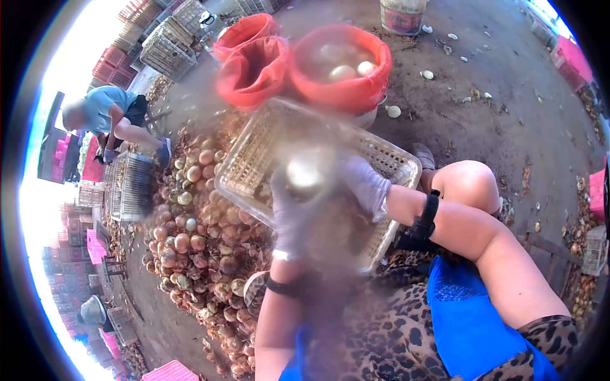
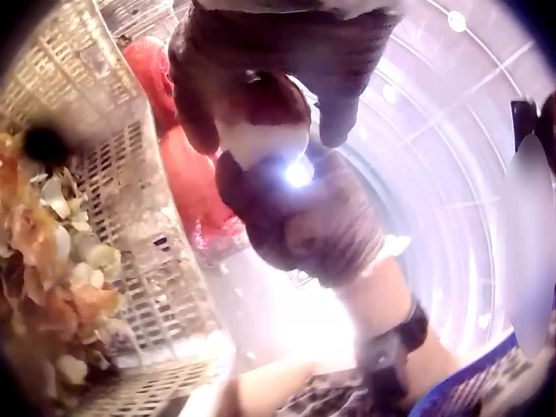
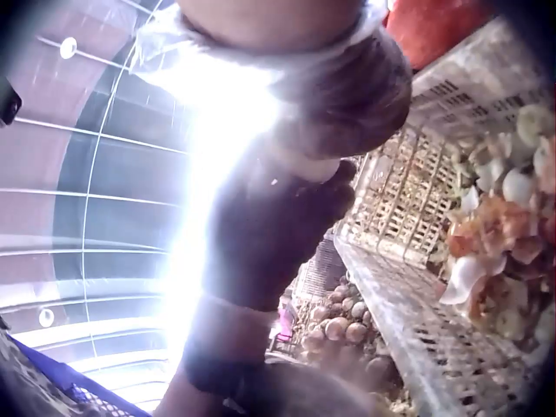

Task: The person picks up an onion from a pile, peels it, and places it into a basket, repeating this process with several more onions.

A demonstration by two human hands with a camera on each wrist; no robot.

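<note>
Though blurred overhead, the onion (image 2: 261,129) in both hands (image 2: 269,43) (image 2: 300,217) shows reddish skin close-up.

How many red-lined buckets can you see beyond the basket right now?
3. The big bucket beyond the basket holds peeled onions; a second bucket stands left of it; a third bucket behind that. Others may be hidden.

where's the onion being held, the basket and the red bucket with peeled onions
onion (image 2: 261,143): left wrist view, its pale peeled side
basket (image 1: 391,159): head view, far right wall
red bucket (image 1: 337,95): head view, front rim
</note>
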